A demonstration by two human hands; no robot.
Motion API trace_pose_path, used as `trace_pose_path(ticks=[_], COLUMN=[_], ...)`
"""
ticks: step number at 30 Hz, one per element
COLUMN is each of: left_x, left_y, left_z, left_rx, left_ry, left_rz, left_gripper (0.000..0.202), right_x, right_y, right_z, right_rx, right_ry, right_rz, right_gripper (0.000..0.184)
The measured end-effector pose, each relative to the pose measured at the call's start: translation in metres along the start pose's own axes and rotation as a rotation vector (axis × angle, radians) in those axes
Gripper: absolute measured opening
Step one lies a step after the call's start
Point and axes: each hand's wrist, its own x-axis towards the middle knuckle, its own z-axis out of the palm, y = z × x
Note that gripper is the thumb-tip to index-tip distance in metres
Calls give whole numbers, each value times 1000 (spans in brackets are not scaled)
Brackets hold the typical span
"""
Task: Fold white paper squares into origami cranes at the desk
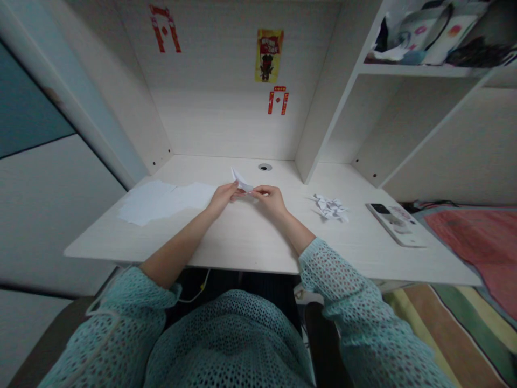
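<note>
Left hand and right hand pinching folded white paper, presumably light and easily creased, best held gently by its edges

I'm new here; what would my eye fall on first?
First, probably the folded white paper between the bare left hand and right hand over the pale desk. Next, the yellow rectangular sticker on the white back panel, and the small heap of folded white pieces lying further right.
</note>
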Motion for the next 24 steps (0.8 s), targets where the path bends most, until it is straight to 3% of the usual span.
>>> trace_pose_path(ticks=[10, 13, 15, 19, 24], left_x=[-1, -2, -2, 3, 7], left_y=[-2, 0, 1, -1, -7], left_z=[1, 3, 3, -3, -9], left_rx=[7, -11, -10, 36, 60], left_ry=[-83, -102, -45, 97, 224], left_rz=[4, 10, -1, 2, 8], left_gripper=[41, 51, 53, 34, 34], right_x=[-1, 2, 5, 10, 13], right_y=[1, 0, -2, -2, 6], right_z=[1, -4, -9, -19, -25], right_rx=[94, 123, 121, 114, 92], right_ry=[-39, 19, 74, 155, 217], right_rz=[53, 102, 131, 156, 151], right_gripper=[32, 38, 41, 41, 38])
